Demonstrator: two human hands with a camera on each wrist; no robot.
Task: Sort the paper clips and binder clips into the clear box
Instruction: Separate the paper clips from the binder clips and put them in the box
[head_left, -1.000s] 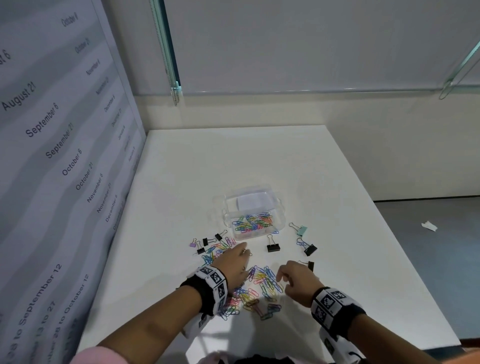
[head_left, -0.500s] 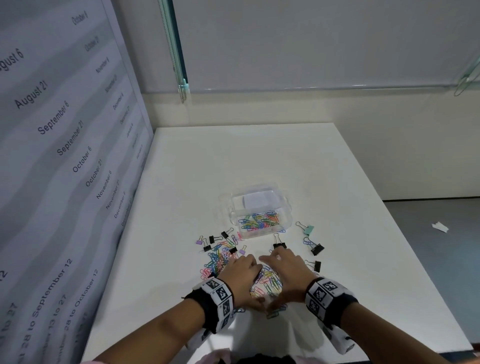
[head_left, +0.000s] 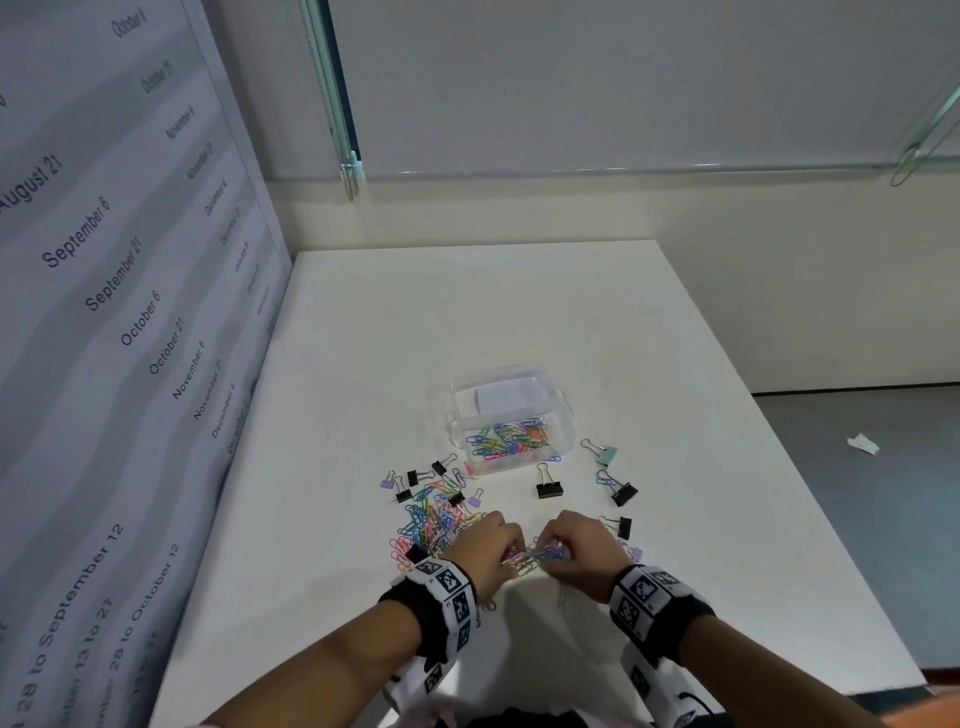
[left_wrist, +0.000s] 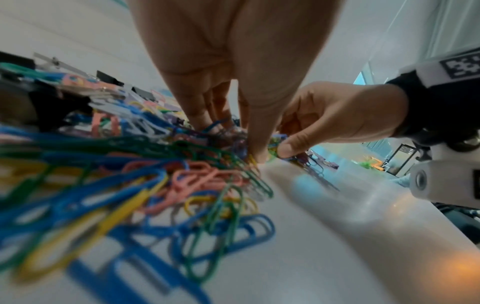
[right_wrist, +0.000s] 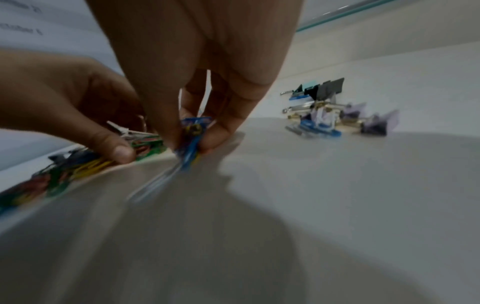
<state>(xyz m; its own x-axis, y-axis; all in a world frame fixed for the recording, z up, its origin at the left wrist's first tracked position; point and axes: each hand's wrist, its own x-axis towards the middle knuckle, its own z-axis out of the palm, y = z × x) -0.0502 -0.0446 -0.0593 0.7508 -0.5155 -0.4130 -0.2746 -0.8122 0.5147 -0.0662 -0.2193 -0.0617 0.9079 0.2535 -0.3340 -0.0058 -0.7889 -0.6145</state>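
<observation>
A heap of coloured paper clips (head_left: 434, 517) lies on the white table (head_left: 519, 322), in front of the clear box (head_left: 506, 415), which holds more clips. My left hand (head_left: 491, 545) and right hand (head_left: 571, 545) meet at the heap's near edge, each pinching a bunch of paper clips (head_left: 535, 555). In the right wrist view the fingertips (right_wrist: 215, 142) squeeze a blue clip bundle (right_wrist: 192, 139). The left thumb (left_wrist: 257, 148) presses into the pile (left_wrist: 130, 185) in the left wrist view. Black binder clips (head_left: 548, 488) lie around.
A mint binder clip (head_left: 605, 453) and black ones (head_left: 622, 492) lie right of the box. Small purple and black binder clips (head_left: 402, 486) sit left of the heap. A printed panel (head_left: 104, 364) stands along the table's left edge. The floor drops off at the right.
Both hands came together from apart over the heap and closed their fingers on a bunch of paper clips, lifting it slightly at the near edge.
</observation>
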